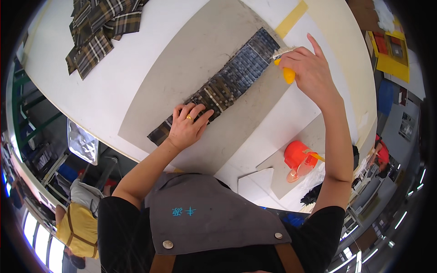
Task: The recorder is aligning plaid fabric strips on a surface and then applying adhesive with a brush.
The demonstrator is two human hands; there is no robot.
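At the far left, past the table's edge, a co-worker in a yellow top (82, 227) is in the room's cluttered storage area, and a shiny silvery panel (83, 142) is by the rim of the white table (136, 50). On that table, at upper left, lies a loose pile of plaid cloth pieces (100, 20). Next comes a large grey board (159, 82), smudged in places. The left hand (187, 129), a gold ring on one finger, rests with bent, slightly parted fingers on the lower left part of a plaid strip (243, 68), which slants across the board and turns bluish toward its upper right end. The grey apron (214, 236) below bears a short blue mark (184, 211), the only clear writing. Yellow tape (292, 19) crosses the table beyond the strip's far end. There the right hand (309, 73) has its fingers closed around a yellow-handled brush (289, 75), one finger raised; whether the bristles touch the strip I cannot tell. Nearer the body stands a red cup (295, 152), beside crumpled clear plastic (314, 179). Farther right are a yellow box (393, 59) and a person in red (382, 152).
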